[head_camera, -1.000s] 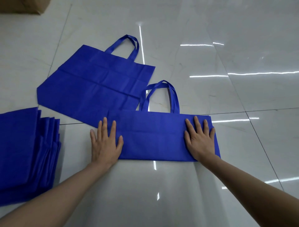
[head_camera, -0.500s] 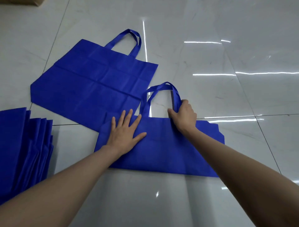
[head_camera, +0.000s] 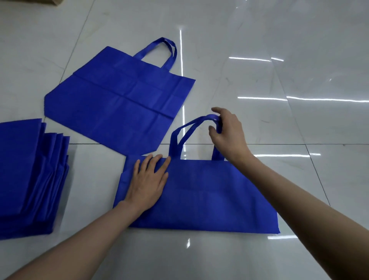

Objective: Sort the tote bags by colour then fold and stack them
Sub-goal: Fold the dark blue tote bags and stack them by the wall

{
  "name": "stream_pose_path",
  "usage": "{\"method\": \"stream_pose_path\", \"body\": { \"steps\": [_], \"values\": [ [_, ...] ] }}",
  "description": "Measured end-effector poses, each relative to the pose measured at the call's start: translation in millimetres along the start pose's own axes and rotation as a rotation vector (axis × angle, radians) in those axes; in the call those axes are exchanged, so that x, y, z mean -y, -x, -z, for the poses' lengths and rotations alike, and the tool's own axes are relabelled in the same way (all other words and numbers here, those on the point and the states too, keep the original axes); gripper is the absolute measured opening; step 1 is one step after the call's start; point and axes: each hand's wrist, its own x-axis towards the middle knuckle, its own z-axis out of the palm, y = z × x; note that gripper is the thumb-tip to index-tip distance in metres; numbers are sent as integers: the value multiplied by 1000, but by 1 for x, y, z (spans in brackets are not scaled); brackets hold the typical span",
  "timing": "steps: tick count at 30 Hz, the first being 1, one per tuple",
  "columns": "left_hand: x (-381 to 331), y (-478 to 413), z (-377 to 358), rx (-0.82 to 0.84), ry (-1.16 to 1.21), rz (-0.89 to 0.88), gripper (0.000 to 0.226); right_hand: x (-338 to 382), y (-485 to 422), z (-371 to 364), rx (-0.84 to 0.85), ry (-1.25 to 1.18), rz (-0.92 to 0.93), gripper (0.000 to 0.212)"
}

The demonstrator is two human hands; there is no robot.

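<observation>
A blue tote bag (head_camera: 209, 193), folded in half lengthwise, lies on the floor in front of me. My left hand (head_camera: 148, 183) presses flat on its upper left part. My right hand (head_camera: 227, 134) pinches the top of the bag's handles (head_camera: 191, 128), lifting them a little off the floor. A second blue tote bag (head_camera: 119, 100) lies unfolded further back on the left, its handles pointing away. A stack of folded blue bags (head_camera: 30, 173) sits at the left edge.
The floor is glossy white tile (head_camera: 279, 70) with dark grout lines and light reflections. A corner of a cardboard box (head_camera: 58, 2) shows at the top left edge.
My right hand moved from the bag's right end to its handles and now pinches their top, further from the bag's edge. My left hand slid onto the bag's upper left part.
</observation>
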Motion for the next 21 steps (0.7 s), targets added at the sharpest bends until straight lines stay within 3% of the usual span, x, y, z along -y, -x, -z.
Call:
{"method": "stream_pose_path", "body": {
  "steps": [3,6,12,15,18,21],
  "values": [
    [-4,4,3,51,-6,62,56,-7,46,-2,-49,282,302,33],
    [-9,8,3,111,30,136,71,-25,93,-5,0,426,436,33],
    [-17,10,2,85,19,191,57,-60,161,-9,228,556,430,41],
    [-18,15,5,38,92,231,54,-76,169,-4,326,658,423,55],
    [-18,16,12,-16,198,292,45,-83,167,-1,367,673,448,51],
    [-29,10,25,-181,234,129,50,-85,168,-6,371,645,429,48]
  ]
}}
